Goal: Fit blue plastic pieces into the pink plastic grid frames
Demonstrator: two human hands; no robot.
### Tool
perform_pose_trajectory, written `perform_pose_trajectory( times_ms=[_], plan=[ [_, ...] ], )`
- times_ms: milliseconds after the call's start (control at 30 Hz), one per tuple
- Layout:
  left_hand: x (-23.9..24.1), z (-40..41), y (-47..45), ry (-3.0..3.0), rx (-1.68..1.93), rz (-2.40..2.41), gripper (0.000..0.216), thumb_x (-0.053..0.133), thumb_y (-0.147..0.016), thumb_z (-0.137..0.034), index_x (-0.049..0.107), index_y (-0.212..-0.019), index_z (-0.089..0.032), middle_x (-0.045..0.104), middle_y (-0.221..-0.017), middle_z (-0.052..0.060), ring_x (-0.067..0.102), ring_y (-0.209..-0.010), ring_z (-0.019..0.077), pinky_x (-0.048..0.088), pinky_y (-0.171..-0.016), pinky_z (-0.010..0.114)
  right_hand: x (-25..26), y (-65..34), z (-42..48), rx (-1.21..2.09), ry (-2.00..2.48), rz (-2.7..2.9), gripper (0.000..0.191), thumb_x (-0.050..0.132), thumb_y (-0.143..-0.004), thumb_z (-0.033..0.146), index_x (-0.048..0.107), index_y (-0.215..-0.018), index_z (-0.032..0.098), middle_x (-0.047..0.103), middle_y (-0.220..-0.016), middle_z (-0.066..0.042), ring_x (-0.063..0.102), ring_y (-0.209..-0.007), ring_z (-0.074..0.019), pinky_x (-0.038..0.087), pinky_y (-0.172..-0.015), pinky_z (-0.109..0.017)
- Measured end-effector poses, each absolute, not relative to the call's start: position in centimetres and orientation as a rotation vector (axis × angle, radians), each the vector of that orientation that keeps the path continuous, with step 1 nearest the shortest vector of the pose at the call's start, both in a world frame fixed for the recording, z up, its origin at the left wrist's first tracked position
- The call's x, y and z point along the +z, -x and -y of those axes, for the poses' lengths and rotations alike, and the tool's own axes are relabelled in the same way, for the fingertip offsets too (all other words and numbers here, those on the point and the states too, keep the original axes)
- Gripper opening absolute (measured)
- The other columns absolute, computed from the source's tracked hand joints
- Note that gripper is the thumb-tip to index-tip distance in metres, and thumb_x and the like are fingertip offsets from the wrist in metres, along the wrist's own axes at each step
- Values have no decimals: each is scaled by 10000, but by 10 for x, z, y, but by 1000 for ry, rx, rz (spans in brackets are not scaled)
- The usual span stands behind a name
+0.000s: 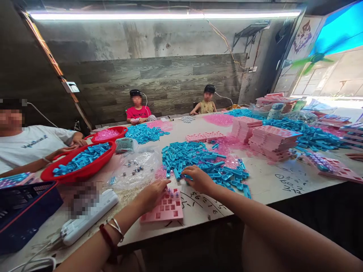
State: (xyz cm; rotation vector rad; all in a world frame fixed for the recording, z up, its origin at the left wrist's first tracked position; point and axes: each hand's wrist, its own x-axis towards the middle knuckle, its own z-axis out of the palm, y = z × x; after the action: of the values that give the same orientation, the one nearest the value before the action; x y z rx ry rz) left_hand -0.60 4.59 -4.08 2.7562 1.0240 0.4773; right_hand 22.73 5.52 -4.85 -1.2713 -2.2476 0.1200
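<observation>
My left hand (pixel 154 194) is over the far left part of a pink tray (pixel 167 214) with rows of square recesses. Its fingers are drawn together at the tray's far edge, and what they hold, if anything, is too small to make out. Small clear pieces sit in some far recesses. My right hand (pixel 198 180) is at the near edge of a heap of blue plastic pieces (pixel 187 155). Its curled fingertips are on one blue trough-shaped piece (pixel 177 174). Pink translucent bits (pixel 160 173) lie beside the heap.
Left are a clear plastic bag (pixel 136 162) with small parts, red baskets (pixel 82 169), a white power strip (pixel 89 217) and a dark blue crate (pixel 25 215). Stacked pink trays (pixel 272 141) stand to the right. Other people sit around the table; the near edge crosses below my tray.
</observation>
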Motion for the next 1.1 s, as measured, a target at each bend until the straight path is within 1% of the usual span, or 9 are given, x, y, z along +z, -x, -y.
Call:
perform_pose_trajectory(
  times_ms=[133, 200, 267, 367, 467, 567, 800, 933, 1100],
  plan=[
    [-32, -59, 21, -2685, 649, -1184, 289, 512, -786, -221, 513, -1071, -169, 622, -924, 64, 582, -867, 181, 482, -799, 327, -54, -220, -60, -24, 1308, 2380, 162, 567, -765, 170, 623, -915, 157, 599, -923, -84, 516, -943, -203, 400, -811, -309],
    [-26, -71, 36, -2665, 732, -1416, 162, 454, -812, -220, 569, -902, -149, 627, -885, 78, 581, -869, 194, 467, -815, 343, -54, -215, -58, -75, 1366, 2404, 128, 551, -768, 159, 610, -881, 141, 594, -896, -92, 526, -911, -205, 392, -789, -303],
    [-25, -83, 56, -2592, 683, -1705, 204, 383, -816, -150, 585, -838, -137, 638, -883, 97, 587, -879, 207, 457, -829, 354, -53, -211, -56, -99, 1411, 2425, 115, 520, -772, 124, 592, -860, 137, 592, -881, -93, 539, -868, -196, 381, -762, -294],
    [-35, -99, 82, -2483, 480, -1912, 297, 342, -784, -76, 593, -939, -111, 637, -1010, 127, 584, -962, 215, 435, -888, 356, -54, -209, -55, -123, 1433, 2448, 150, 475, -770, 72, 573, -856, 146, 594, -876, -84, 547, -836, -191, 364, -726, -292],
    [-49, -109, 95, -2504, 444, -1922, 396, 349, -756, -57, 529, -1107, -87, 550, -1199, 142, 495, -1132, 210, 362, -993, 349, -53, -210, -56, -148, 1424, 2458, 175, 465, -764, 57, 564, -877, 147, 587, -883, -85, 548, -830, -194, 359, -714, -293],
    [-59, -117, 96, -2506, 425, -1930, 433, 377, -737, -70, 495, -1153, -83, 515, -1241, 141, 434, -1195, 216, 326, -1028, 361, -49, -211, -56, -136, 1397, 2441, 199, 438, -778, 50, 568, -897, 142, 568, -897, -89, 550, -805, -185, 371, -694, -286],
    [-59, -122, 96, -2508, 453, -1882, 277, 369, -758, -135, 592, -922, -116, 563, -1061, 130, 536, -998, 215, 412, -925, 349, -42, -206, -43, 203, 1168, 2212, 198, 461, -760, 33, 602, -858, 132, 539, -925, -86, 547, -779, -135, 432, -713, -250],
    [-55, -117, 95, -2511, 455, -1805, 241, 370, -771, -167, 609, -771, -134, 557, -948, 101, 554, -870, 188, 432, -871, 324, -40, -198, -29, 373, 1047, 2182, 204, 503, -714, 33, 618, -850, 131, 579, -903, -71, 549, -665, -93, 450, -643, -210],
    [-45, -108, 91, -2523, 447, -1784, 213, 375, -746, -134, 588, -750, -145, 554, -911, 86, 565, -829, 188, 446, -818, 319, -35, -187, -16, 325, 974, 2312, 162, 499, -750, 65, 629, -824, 127, 622, -827, -67, 574, -745, -131, 450, -688, -229]
  ],
)
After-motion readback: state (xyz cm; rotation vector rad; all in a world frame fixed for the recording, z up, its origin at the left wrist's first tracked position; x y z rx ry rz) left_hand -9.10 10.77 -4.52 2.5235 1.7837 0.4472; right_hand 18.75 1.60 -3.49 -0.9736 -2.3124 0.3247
